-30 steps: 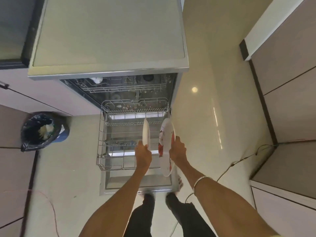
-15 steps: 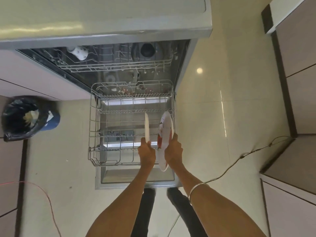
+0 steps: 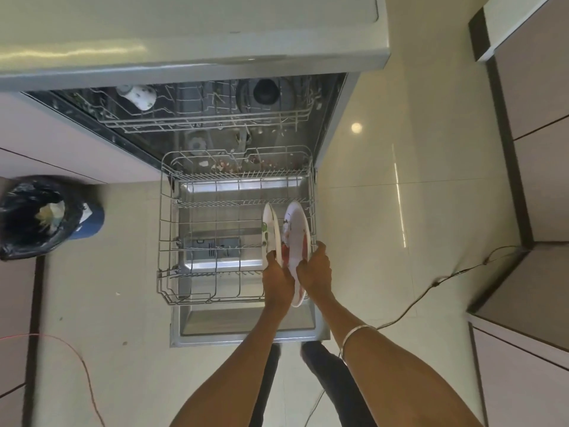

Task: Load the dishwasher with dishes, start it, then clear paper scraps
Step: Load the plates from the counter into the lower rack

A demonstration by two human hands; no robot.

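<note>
We held two plates on edge over the right side of the pulled-out lower rack point(image 3: 191, 241): our left hand point(image 3: 277, 277) gripped the near rim of the left plate point(image 3: 270, 231), the one with a green mark, and our right hand point(image 3: 315, 268) gripped the right plate point(image 3: 297, 238), which carried red smears, its fingers curled round the edge. The two plates stood side by side, close but apart, and we could not tell whether either had yet seated between the tines. The rest of the lower rack looked bare, with the open door point(image 3: 246, 331) lying flat beneath it. Deeper in the dishwasher point(image 3: 197, 35), the upper rack point(image 3: 215, 121) held a white mug point(image 3: 138, 97) at the left and a dark round item point(image 3: 266, 90) at the right, and small bits of debris lay at the rack's back edge. We judged the loading to be in hand and early: these plates were not yet let go, and closing the door, starting the machine and clearing paper scraps all remained. To the left on the floor stood a bin point(image 3: 40, 217) lined with a black bag, and cables point(image 3: 431, 285) trailed across the tiles. We could read no brand, label or writing anywhere.
</note>
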